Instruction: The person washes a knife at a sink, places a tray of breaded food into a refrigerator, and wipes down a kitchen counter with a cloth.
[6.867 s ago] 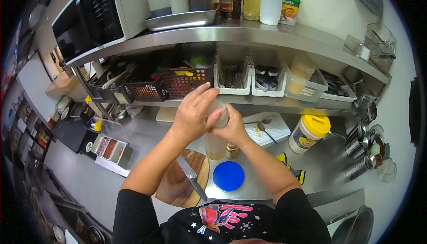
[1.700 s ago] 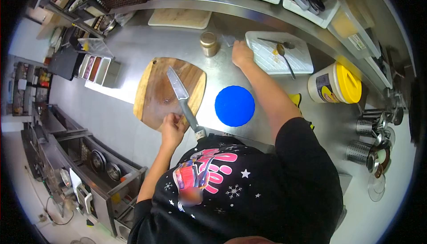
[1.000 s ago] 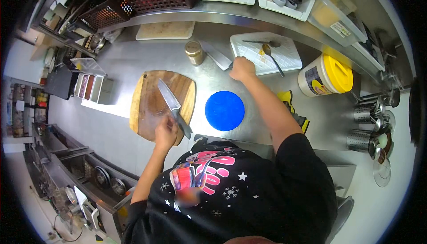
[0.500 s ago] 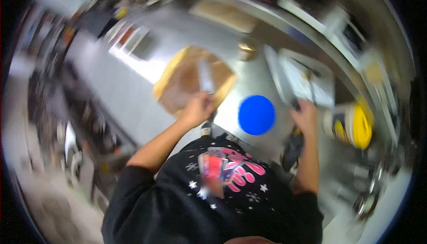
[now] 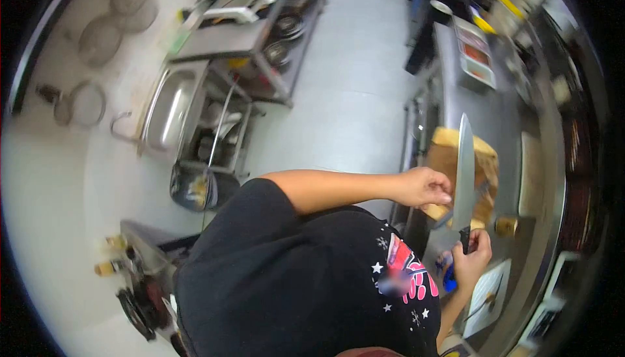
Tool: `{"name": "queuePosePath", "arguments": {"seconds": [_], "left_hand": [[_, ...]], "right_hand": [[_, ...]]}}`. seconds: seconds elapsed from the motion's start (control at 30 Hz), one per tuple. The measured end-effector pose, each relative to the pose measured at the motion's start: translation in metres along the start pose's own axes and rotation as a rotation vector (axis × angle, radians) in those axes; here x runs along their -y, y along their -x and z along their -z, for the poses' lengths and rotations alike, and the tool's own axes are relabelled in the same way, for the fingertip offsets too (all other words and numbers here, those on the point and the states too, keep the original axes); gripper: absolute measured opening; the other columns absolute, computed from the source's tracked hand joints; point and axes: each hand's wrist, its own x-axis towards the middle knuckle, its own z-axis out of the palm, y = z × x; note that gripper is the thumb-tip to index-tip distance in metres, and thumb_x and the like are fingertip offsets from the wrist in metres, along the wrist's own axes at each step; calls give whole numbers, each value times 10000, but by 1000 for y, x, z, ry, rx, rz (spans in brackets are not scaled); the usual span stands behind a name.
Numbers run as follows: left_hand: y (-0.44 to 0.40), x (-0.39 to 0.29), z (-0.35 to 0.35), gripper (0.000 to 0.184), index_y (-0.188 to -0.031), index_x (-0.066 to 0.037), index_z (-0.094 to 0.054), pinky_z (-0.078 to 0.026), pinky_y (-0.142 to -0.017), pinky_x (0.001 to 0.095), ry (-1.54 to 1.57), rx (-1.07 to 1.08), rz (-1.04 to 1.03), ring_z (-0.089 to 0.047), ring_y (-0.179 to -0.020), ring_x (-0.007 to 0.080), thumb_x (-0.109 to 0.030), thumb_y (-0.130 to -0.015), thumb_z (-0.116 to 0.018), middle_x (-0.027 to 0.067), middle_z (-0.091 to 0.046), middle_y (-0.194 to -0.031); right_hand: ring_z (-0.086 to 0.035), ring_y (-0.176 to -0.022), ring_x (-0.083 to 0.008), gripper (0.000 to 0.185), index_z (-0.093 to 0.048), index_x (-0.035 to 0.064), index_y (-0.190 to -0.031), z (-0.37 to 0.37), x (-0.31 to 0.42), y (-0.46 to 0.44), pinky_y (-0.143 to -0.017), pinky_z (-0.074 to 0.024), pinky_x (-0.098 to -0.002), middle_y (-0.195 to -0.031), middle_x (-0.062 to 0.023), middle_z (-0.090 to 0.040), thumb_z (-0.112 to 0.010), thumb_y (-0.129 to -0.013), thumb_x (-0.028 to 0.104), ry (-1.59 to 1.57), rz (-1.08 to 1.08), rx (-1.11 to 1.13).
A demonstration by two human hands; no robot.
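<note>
In my right hand [image 5: 474,253] is a large kitchen knife [image 5: 464,168], gripped by its black handle with the long blade pointing away from me. My left hand [image 5: 426,187] is beside the blade, fingers loosely bent and somewhat apart, holding nothing that I can see. Under the blade, on the steel counter [image 5: 501,109], lies a brown slab with yellow edges [image 5: 485,148]; I cannot tell its material. A grey flat-bladed tool [image 5: 483,189] rests across it, partly hidden by the knife. A blue round item [image 5: 449,280] shows behind my right wrist.
A white board [image 5: 485,301] with a dark utensil lies right of my right hand. A small gold-coloured container [image 5: 506,226] stands by the slab. Farther up the counter is a tray of food tubs [image 5: 477,54]. A sink [image 5: 170,113] and steel shelves [image 5: 221,41] stand across the aisle.
My view has swung left toward the aisle. My right hand, earlier by the white board, now holds the knife up over the slab. My left hand has let go of the flat-bladed tool.
</note>
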Motion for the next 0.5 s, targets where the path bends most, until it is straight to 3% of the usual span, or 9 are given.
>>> {"name": "queuePosePath", "arguments": {"seconds": [0.2, 0.27, 0.4, 0.43, 0.5], "left_hand": [[127, 23, 138, 286, -970, -6, -551, -465, -493, 233, 224, -524, -62, -565, -605, 103, -274, -923, -464, 47, -585, -786], [166, 44, 173, 279, -970, -10, -552, -472, -504, 237, 327, -704, -88, -569, -613, 111, -271, -922, -461, 54, -590, -792], [262, 60, 238, 281, -969, -18, -555, -473, -511, 241, 468, -1016, -125, -573, -620, 120, -274, -920, -453, 67, -599, -797], [284, 64, 251, 279, -963, -21, -558, -468, -498, 240, 486, -1094, -153, -572, -606, 117, -274, -918, -451, 71, -604, -794], [320, 74, 277, 279, -962, -28, -560, -462, -487, 239, 538, -1206, -161, -572, -597, 115, -282, -914, -452, 76, -609, -796]], "right_hand": [[-470, -623, -232, 221, -457, 5, -755, -150, 143, -71, -584, -398, -323, -691, -101, -448, -594, -591, 57, 12, 331, 258], [-507, -679, -322, 247, -465, 8, -791, -194, 182, -89, -627, -417, -374, -722, -144, -483, -610, -608, 89, 83, 496, 351], [-501, -700, -365, 268, -462, 7, -828, -287, 276, -109, -639, -416, -391, -727, -170, -494, -612, -633, 115, 90, 664, 634], [-505, -675, -363, 281, -470, -4, -840, -316, 286, -116, -636, -414, -395, -714, -180, -514, -620, -645, 133, -29, 686, 752], [-513, -648, -237, 270, -494, -11, -858, -358, 323, -124, -613, -407, -331, -689, -120, -516, -605, -660, 135, -119, 568, 1079]]}}
